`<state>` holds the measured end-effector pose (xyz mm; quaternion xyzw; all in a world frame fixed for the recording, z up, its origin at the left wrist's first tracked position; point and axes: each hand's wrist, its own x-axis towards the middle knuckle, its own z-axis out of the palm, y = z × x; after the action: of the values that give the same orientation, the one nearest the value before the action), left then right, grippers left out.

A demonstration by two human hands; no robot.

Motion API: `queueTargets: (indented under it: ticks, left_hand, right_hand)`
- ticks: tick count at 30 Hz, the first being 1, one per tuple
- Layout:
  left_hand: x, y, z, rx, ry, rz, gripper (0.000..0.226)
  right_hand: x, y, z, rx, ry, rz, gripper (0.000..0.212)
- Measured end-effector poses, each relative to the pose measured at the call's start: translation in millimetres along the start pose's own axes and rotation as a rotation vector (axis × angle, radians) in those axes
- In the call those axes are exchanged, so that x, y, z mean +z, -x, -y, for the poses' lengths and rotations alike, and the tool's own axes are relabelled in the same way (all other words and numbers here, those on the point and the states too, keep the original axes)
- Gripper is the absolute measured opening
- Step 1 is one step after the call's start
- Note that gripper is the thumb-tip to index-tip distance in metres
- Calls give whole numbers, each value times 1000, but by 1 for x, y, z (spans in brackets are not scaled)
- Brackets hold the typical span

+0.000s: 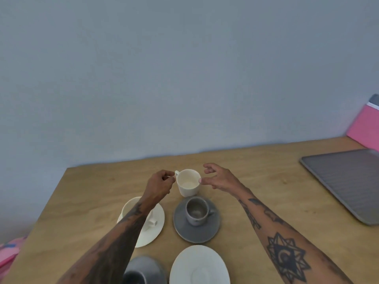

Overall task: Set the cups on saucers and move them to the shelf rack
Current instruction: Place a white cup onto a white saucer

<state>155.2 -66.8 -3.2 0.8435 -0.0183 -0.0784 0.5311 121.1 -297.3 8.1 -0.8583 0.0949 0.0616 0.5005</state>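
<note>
A white cup [188, 182] stands upright on the bare wooden table [256, 173]. My left hand [159, 186] pinches its handle on the cup's left side. My right hand [219, 178] hovers at the cup's right with fingers spread, its thumb touching the rim. Just in front, a grey cup [195, 210] sits on a grey saucer [184, 226]. To the left, another white cup [128, 208] rests on a white saucer [155, 228], partly hidden by my left forearm. An empty white saucer [200, 267] lies nearest me. A second grey cup [134, 276] sits on a grey saucer [145, 263] at the bottom edge.
A grey tray [346, 181] lies at the table's right end, with a pink box [365, 128] behind it against the blue wall. Pink cloth [8, 255] shows past the table's left edge. No shelf rack is in view.
</note>
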Motion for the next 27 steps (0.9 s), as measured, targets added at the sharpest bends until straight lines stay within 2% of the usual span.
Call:
queueTargets:
  ticks: [7, 11, 19, 27]
  left_hand:
    - [33, -30, 24, -164, 138, 31, 32]
    - [41, -41, 32, -199, 234, -20, 28]
    - [41, -42, 28, -229, 345, -32, 21]
    - [20, -31, 10, -122, 399, 4, 25]
  right_hand:
    - [13, -38, -31, 19, 21, 196, 84]
    - [17, -51, -35, -26, 3, 237, 75]
    - [17, -55, -30, -30, -4, 235, 75]
    - [15, -25, 4, -58, 4, 152, 77]
